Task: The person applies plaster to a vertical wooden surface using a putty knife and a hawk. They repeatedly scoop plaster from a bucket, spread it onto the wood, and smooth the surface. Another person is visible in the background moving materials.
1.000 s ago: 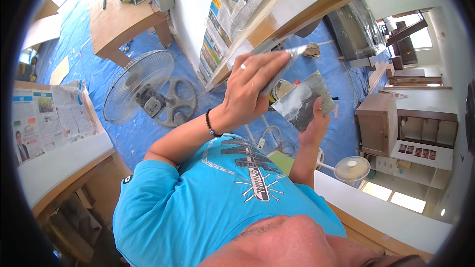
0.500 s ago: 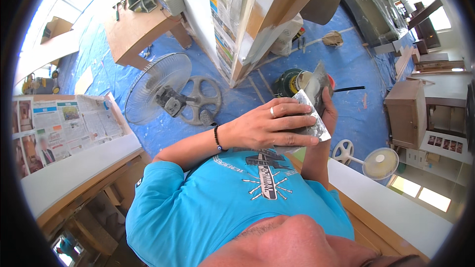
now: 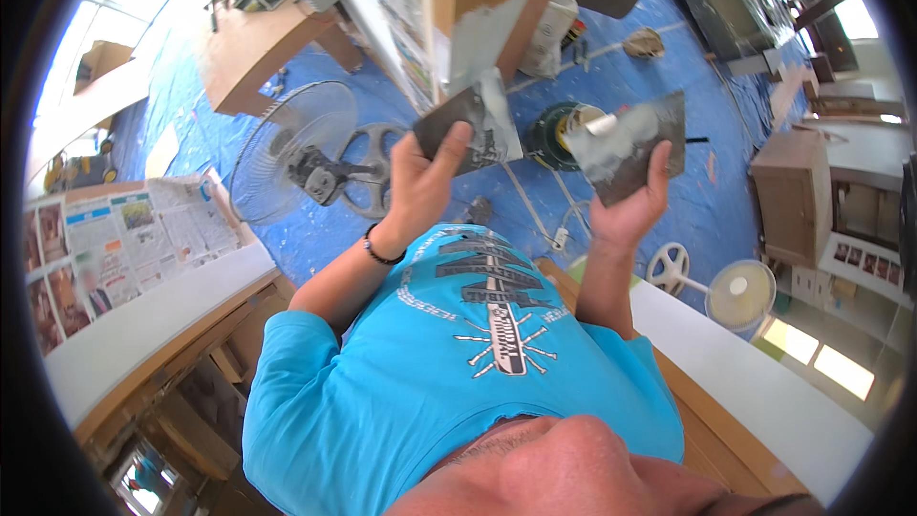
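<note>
My left hand (image 3: 423,177) grips a flat, dark metal putty blade (image 3: 474,130) smeared with pale filler, its thumb on the face, close to the patched vertical corner of a wall (image 3: 482,10). My right hand (image 3: 629,207) holds a second, similar blade (image 3: 638,129) with whitish filler on it. The two blades are apart. Under the right blade, a dark green round container (image 3: 543,143) with a cup on top stands on the blue sheet, partly hidden.
A standing fan (image 3: 315,167) is at left on the blue floor sheet (image 3: 702,201). A wooden table (image 3: 244,48) with tools is behind it. A newspaper-covered ledge (image 3: 134,253), white bag (image 3: 549,33), cords (image 3: 535,210), another fan (image 3: 740,291) and cabinet (image 3: 788,191) surround me.
My hands have separated: the left has moved left from over the right, turning its blade, and the right blade has tilted flatter, its face now showing.
</note>
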`<action>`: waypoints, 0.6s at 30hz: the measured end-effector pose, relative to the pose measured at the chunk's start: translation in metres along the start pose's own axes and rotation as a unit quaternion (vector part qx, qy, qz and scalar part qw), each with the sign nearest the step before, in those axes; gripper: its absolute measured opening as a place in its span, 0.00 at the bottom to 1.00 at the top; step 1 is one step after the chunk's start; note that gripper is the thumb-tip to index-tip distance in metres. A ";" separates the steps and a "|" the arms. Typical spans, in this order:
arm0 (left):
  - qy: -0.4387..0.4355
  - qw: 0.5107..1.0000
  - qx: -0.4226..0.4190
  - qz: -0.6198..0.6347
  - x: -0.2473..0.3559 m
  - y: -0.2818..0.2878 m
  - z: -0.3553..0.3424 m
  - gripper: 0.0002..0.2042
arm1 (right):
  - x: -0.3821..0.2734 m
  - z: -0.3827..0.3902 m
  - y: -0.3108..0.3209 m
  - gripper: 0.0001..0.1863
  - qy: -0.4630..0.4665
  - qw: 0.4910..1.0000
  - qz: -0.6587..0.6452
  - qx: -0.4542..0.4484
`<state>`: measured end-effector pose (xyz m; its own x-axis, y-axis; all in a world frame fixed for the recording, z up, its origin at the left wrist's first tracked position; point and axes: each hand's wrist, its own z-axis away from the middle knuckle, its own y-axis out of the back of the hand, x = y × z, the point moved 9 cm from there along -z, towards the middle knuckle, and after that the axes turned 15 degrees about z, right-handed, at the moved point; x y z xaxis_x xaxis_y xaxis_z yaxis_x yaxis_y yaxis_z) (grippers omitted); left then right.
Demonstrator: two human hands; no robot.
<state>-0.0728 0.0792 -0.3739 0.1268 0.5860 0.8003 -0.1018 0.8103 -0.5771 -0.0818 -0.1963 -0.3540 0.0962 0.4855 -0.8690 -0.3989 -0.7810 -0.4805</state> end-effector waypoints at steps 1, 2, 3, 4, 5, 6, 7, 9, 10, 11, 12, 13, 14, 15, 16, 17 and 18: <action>-0.011 0.997 -0.032 0.073 0.001 -0.010 0.007 0.12 | -0.005 0.001 -0.004 0.26 0.036 0.999 0.002 -0.007; 0.006 0.991 -0.033 0.128 0.000 -0.013 0.014 0.13 | -0.008 0.002 -0.008 0.26 0.065 0.998 0.001 -0.012; 0.020 0.983 -0.032 0.181 -0.001 -0.016 0.019 0.14 | -0.010 0.004 -0.012 0.25 0.087 0.996 0.007 -0.017; 0.027 0.985 -0.037 0.164 -0.002 -0.019 0.023 0.14 | -0.011 0.007 -0.016 0.23 0.095 0.995 -0.001 -0.024; 0.032 0.988 -0.039 0.147 -0.002 -0.020 0.025 0.14 | -0.012 0.009 -0.019 0.22 0.098 0.995 -0.001 -0.028; 0.032 0.990 -0.044 0.132 -0.002 -0.022 0.026 0.14 | -0.013 0.012 -0.023 0.21 0.103 0.994 -0.006 -0.036; 0.034 0.994 -0.050 0.089 -0.004 -0.022 0.025 0.13 | -0.012 0.014 -0.025 0.20 0.102 0.994 0.016 -0.034; 0.028 0.998 -0.059 0.008 -0.011 -0.021 0.023 0.13 | -0.010 0.018 -0.032 0.18 0.101 0.992 0.050 -0.050; 0.012 0.999 -0.048 0.016 -0.014 -0.018 0.022 0.13 | -0.008 0.019 -0.036 0.17 0.097 0.987 0.110 -0.068; -0.004 0.999 -0.038 0.024 -0.018 -0.014 0.021 0.13 | -0.005 0.020 -0.041 0.17 0.093 0.977 0.166 -0.097; -0.018 0.999 -0.028 0.032 -0.022 -0.010 0.021 0.13 | 0.000 0.020 -0.040 0.16 0.074 0.964 0.234 -0.099; -0.021 0.998 -0.016 0.061 -0.027 -0.004 0.022 0.13 | 0.007 0.023 -0.049 0.15 0.060 0.944 0.275 -0.173; -0.021 0.996 -0.007 0.090 -0.033 0.002 0.022 0.13 | 0.016 0.025 -0.051 0.15 0.032 0.920 0.326 -0.216; -0.030 0.992 -0.004 0.124 -0.037 0.008 0.023 0.13 | 0.026 0.028 -0.052 0.14 0.015 0.895 0.366 -0.254; -0.035 0.986 0.008 0.162 -0.042 0.018 0.022 0.13 | 0.030 0.026 -0.045 0.14 -0.002 0.893 0.380 -0.242; -0.050 0.977 0.015 0.205 -0.044 0.028 0.021 0.13 | 0.033 0.023 -0.040 0.14 -0.007 0.894 0.385 -0.230; -0.067 0.967 0.021 0.245 -0.045 0.039 0.020 0.13 | 0.036 0.020 -0.034 0.13 -0.012 0.895 0.389 -0.217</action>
<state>-0.1025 0.0842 -0.4295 -0.0752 0.8913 0.4471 -0.1572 0.4322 -0.8880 -0.0833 -0.1448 -0.3664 -0.0774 -0.2677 -0.9604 0.0560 -0.9629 0.2639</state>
